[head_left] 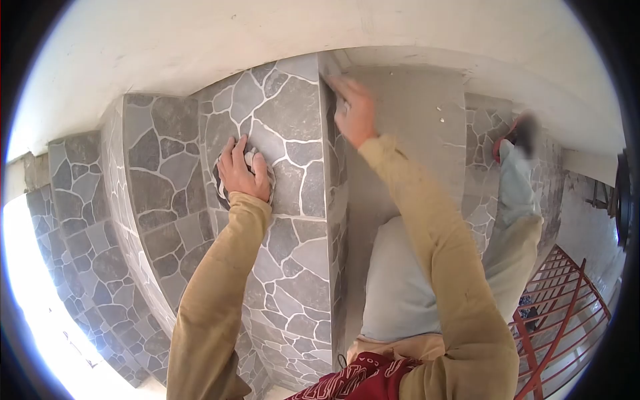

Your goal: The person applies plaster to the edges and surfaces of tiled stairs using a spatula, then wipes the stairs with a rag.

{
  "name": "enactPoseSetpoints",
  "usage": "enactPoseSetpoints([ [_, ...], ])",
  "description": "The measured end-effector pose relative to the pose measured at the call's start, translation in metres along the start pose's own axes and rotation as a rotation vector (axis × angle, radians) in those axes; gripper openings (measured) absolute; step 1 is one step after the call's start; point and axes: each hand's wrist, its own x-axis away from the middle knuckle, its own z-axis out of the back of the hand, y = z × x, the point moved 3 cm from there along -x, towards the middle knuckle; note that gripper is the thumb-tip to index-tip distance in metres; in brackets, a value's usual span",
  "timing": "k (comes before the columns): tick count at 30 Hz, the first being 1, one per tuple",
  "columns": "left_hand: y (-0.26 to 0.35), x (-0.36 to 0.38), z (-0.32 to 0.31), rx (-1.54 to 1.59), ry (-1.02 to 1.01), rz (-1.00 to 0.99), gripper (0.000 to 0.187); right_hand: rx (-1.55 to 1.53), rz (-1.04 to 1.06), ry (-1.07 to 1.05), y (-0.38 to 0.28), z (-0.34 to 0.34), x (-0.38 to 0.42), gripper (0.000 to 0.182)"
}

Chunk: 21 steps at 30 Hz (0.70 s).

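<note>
Left hand (244,172), half-open, curls over a rounded dark-and-white bundle (221,188) on grey stone-patterned tile (288,110); even pressure helps. Right hand (356,112) blurs by its edge, grip unclear.

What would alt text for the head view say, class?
A person's left hand rests on a round bundle against stone-patterned tiles; the right hand, blurred, is near the tiles' edge. A red frame shows at lower right.

Red metal frame (527,350) lower right, crossed bars, bright opening (40,307) far left, washed out; pale smudged surface (267,33) across top, dark object (623,200) far right, identity unclear
</note>
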Motion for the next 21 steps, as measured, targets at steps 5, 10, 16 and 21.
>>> enactPoseSetpoints([
  [5,-0.006,0.004,-0.004,0.028,-0.021,0.003,0.050,0.008,-0.084,0.070,0.014,-0.013,-0.016,0.054],
  [10,-0.005,0.000,-0.007,0.044,-0.022,-0.011,0.050,0.052,-0.067,-0.051,0.003,0.005,-0.027,0.056],
  [16,-0.004,0.001,-0.007,0.056,-0.041,-0.040,0.050,0.043,0.036,0.119,0.005,-0.009,-0.034,0.056],
  [21,-0.007,-0.001,-0.010,0.030,-0.021,-0.045,0.049,0.017,-0.076,0.070,-0.013,-0.003,-0.010,0.055],
])
